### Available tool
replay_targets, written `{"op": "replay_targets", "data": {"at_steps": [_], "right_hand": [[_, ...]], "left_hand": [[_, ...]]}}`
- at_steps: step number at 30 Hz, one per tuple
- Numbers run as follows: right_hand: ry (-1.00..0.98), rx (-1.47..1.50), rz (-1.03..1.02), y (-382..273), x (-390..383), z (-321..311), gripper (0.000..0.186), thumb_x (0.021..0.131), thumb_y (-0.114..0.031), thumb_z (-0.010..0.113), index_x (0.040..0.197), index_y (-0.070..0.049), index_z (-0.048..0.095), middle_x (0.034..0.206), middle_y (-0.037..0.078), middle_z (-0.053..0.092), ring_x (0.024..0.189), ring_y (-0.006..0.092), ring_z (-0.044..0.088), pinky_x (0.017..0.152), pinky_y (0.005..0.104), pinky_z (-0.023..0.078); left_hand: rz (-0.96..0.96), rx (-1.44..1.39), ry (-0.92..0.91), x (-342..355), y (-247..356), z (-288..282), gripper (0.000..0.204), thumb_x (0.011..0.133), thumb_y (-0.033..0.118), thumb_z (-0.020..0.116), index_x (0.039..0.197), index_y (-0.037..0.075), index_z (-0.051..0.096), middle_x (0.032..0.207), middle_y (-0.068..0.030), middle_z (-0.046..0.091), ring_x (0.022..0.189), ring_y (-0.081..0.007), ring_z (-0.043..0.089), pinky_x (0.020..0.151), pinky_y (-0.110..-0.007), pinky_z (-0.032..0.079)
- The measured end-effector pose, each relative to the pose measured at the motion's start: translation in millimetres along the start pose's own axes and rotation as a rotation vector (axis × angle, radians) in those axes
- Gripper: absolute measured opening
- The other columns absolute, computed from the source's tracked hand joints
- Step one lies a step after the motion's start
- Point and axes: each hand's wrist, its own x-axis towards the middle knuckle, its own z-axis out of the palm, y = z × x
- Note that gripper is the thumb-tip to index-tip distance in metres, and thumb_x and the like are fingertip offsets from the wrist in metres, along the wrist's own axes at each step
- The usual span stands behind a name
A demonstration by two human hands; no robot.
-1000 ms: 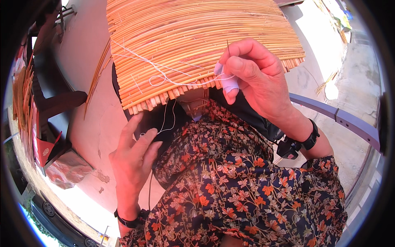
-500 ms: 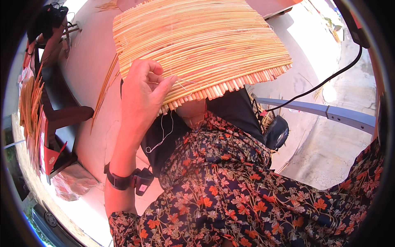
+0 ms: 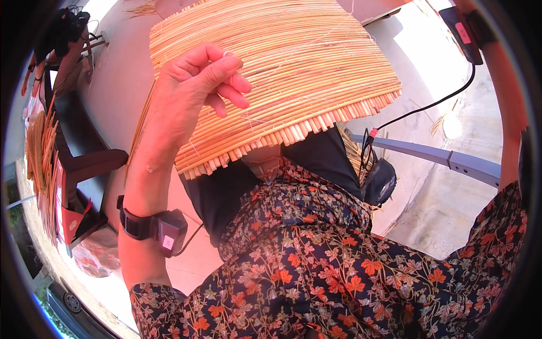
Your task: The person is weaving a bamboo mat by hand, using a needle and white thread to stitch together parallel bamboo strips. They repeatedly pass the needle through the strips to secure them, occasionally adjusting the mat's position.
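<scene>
A mat of thin yellow-tan reed stalks [image 3: 293,73], bound with pale thread, lies across my lap. Its near edge is a row of blunt cut stalk ends. Over the mat's left part is my left hand [image 3: 197,82]. Its thumb and forefinger are pressed together and the other fingers half curled; whatever the pinch may hold is too small to make out. A fine thread [image 3: 353,7] shows at the mat's far right. Of my right arm [image 3: 505,96] only the raised forearm appears at the right rim; the hand is out of the picture.
Loose reed stalks [image 3: 42,152] are bundled at the left, beside a dark wooden chair [image 3: 93,161]. To the right, a grey metal bar [image 3: 429,150] runs past a black cable [image 3: 437,110]. A person's arm [image 3: 73,73] shows at the far left.
My left hand has lifted from the mat's near edge, moving up and left. The looped thread hanging below that edge is gone from view. My right forearm has come further into the picture.
</scene>
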Motion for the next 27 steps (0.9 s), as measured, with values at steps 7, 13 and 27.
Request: {"op": "replay_targets", "data": {"at_steps": [7,13,27], "right_hand": [[-0.329,0.495,0.312,29.3,-114.2,162.8,0.018,0.097,-0.018,0.061,0.095,-0.001,0.068,0.07,0.0,0.06,0.063,0.006,0.059,0.056,0.0235,0.051],[-0.063,0.417,0.17,42.4,-146.0,181.2,0.015,0.096,-0.016,0.062,0.097,-0.002,0.066,0.073,0.001,0.06,0.066,0.0077,0.056,0.063,0.0252,0.049],[0.052,0.272,0.02,-0.8,-181.9,192.2,0.009,0.092,-0.008,0.066,0.098,-0.001,0.066,0.083,0.006,0.064,0.074,0.0145,0.06,0.068,0.0289,0.049]], "left_hand": [[0.611,-0.293,0.592,4.1,90.8,-195.6,0.017,0.098,0.006,0.062,0.111,-0.004,0.067,0.104,-0.0122,0.071,0.101,-0.0226,0.069,0.098,-0.032,0.056],[-0.365,1.41,0.677,-12.8,78.8,-157.8,0.03,0.092,0.017,0.07,0.116,0.0,0.066,0.12,-0.011,0.065,0.092,-0.0215,0.068,0.083,-0.027,0.054],[0.024,0.798,-0.124,-47.2,-5.0,9.7,0.011,0.087,0.005,0.069,0.09,0.001,0.059,0.078,-0.0106,0.057,0.062,-0.0231,0.052,0.061,-0.032,0.044]]}}
